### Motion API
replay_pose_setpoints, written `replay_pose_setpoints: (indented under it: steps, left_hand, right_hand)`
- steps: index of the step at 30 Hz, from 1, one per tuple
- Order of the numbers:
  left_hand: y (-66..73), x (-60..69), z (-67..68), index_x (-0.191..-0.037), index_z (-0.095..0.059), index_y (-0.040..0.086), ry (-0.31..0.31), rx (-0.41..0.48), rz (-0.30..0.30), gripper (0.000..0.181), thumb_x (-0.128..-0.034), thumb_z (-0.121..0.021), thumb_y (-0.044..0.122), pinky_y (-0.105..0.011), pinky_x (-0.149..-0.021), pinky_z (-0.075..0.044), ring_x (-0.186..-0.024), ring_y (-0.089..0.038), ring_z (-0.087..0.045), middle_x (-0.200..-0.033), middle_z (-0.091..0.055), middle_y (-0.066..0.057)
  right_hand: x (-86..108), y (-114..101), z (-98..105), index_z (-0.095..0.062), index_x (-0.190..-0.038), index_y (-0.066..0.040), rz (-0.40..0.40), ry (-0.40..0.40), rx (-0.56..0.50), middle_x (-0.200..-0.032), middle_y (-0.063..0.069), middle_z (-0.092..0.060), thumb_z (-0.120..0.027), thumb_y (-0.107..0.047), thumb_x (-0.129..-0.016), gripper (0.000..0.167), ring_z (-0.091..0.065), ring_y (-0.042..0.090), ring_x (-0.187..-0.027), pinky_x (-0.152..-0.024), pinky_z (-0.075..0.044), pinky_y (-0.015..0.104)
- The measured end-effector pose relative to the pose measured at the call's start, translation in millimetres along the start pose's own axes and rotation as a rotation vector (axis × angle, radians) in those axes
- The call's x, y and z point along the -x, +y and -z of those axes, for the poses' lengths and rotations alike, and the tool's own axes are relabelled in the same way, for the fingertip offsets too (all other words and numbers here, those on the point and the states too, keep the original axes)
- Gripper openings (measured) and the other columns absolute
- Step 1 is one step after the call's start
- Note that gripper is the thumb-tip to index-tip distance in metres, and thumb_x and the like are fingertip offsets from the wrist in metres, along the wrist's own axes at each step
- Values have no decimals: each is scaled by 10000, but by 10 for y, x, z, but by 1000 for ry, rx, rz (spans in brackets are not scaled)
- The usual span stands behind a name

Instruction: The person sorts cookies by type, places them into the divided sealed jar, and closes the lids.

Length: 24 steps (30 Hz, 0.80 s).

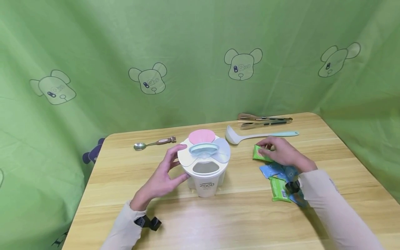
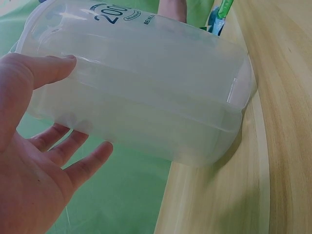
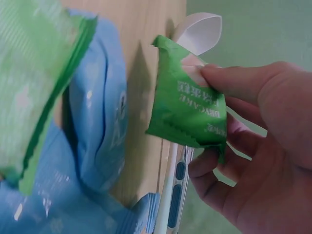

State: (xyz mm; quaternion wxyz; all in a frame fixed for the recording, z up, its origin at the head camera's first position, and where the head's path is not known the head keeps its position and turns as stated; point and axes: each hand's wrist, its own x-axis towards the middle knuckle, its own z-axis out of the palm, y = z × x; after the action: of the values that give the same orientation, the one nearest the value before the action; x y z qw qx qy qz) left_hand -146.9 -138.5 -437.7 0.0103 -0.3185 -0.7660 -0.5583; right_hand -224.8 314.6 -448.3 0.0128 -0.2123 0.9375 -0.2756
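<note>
Here, green packet point(image 3: 187, 109) pinched at one side in right hand point(image 1: 282, 153), lidded container point(image 1: 204, 177) clasped near top by left hand point(image 1: 162, 177)

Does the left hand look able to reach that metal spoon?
Probably, yes: only bare tabletop shows between the left hand and the metal spoon, though the hand would likely have to leave the container first.
</note>
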Motion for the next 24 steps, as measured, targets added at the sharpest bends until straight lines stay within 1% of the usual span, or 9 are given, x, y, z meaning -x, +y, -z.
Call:
replay_pose_setpoints:
  steps: [3, 6, 8, 11, 14, 17, 18, 20, 24]
  left_hand:
    - [-5, -1, 0, -1629, -340, 117, -3, -6, 3, 893, -895, -820, -50, -551, -1206, -541, -1488, -420, -545, -1711, -398, -171]
    - [-9, 1, 0, -1627, -338, 110, -5, -5, 11, 894, -892, -819, -56, -553, -1208, -538, -1490, -419, -544, -1718, -389, -172]
    - [-16, 5, 2, -1626, -336, 106, -4, -5, 11, 894, -891, -817, -58, -557, -1208, -537, -1491, -424, -542, -1719, -387, -176]
    - [-13, 11, 4, -1628, -333, 101, -3, -7, 4, 896, -891, -820, -52, -564, -1201, -541, -1490, -435, -540, -1717, -384, -185]
    - [-14, 12, 7, -1631, -331, 105, -2, -9, 3, 899, -892, -820, -49, -567, -1198, -543, -1489, -436, -540, -1718, -383, -185]
    - [-26, 7, 8, -1632, -334, 121, -1, -8, 11, 900, -893, -818, -54, -562, -1200, -542, -1490, -423, -542, -1725, -380, -170]
    - [-30, 6, 7, -1633, -335, 126, -2, -7, 14, 901, -894, -818, -55, -557, -1201, -542, -1491, -416, -542, -1728, -377, -164]
    - [-38, 3, 4, -1636, -335, 135, -3, -6, 17, 905, -895, -818, -55, -547, -1203, -543, -1494, -406, -541, -1734, -374, -153]
    - [-33, 8, 2, -1638, -330, 122, -2, -12, 0, 911, -892, -822, -54, -542, -1196, -550, -1493, -418, -540, -1730, -372, -165]
  right_hand:
    - [7, -37, -2, -754, -1242, 36, 22, 55, -35, -1041, 103, -763, -751, -70, -1025, 241, -680, 202, -941, -774, -572, 251]
    - [13, -83, -7, -724, -1258, 28, 41, 118, -67, -1042, 96, -757, -741, -70, -1033, 246, -682, 194, -960, -826, -589, 231]
    - [11, -119, -9, -703, -1275, 22, 52, 155, -88, -1079, 114, -761, -730, -70, -1040, 253, -689, 210, -998, -879, -583, 196]
    - [4, -183, -4, -677, -1297, 14, 53, 194, -114, -1151, 155, -760, -721, -79, -1049, 269, -707, 262, -1056, -914, -533, 113]
    - [0, -249, 10, -661, -1321, 6, 46, 219, -124, -1185, 183, -757, -718, -89, -1053, 290, -722, 347, -1090, -890, -507, 90]
    - [5, -317, 21, -652, -1331, -5, 44, 245, -122, -1144, 170, -759, -728, -90, -1047, 307, -726, 363, -1085, -852, -516, 109]
    - [11, -342, 25, -652, -1329, -11, 46, 255, -117, -1124, 160, -758, -732, -89, -1044, 307, -727, 360, -1077, -837, -523, 117]
    - [24, -396, 37, -654, -1315, -14, 53, 273, -116, -1083, 140, -752, -743, -80, -1034, 302, -724, 311, -1049, -834, -542, 114]
    - [50, -514, 58, -661, -1266, -21, 78, 293, -125, -1035, 98, -742, -766, -66, -1014, 276, -685, 120, -975, -842, -570, 84]
